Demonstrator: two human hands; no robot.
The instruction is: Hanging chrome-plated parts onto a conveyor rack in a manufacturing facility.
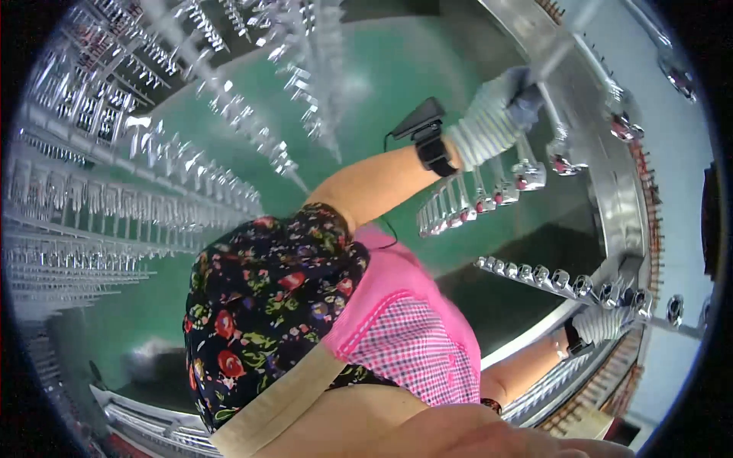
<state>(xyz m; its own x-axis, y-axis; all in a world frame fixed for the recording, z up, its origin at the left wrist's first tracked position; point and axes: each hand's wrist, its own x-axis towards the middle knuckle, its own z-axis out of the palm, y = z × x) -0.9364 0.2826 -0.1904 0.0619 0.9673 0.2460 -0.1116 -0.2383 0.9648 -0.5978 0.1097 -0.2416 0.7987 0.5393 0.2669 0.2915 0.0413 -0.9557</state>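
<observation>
My left hand (500, 111), in a striped knit glove, reaches to the upper right. Its fingers curl around a pale rack bar (565, 53). Below it hangs a slanting row of shiny chrome wrenches (528, 175) with red reflections on their heads. At the lower right, my right hand (602, 324), also in a striped glove, is closed at a second row of chrome ring-ended wrenches (561, 284). Its fingertips are partly hidden among the ring ends, where it seems to grip the row's bar. Black straps circle both wrists.
Racks full of chrome pieces (107, 206) stand along the left and upper left. A metal ledge (611, 206) runs along the right, beside a row of copper-coloured hooks (649, 198). The floor (405, 69) is green. A black device (418, 116) sits on my left wrist.
</observation>
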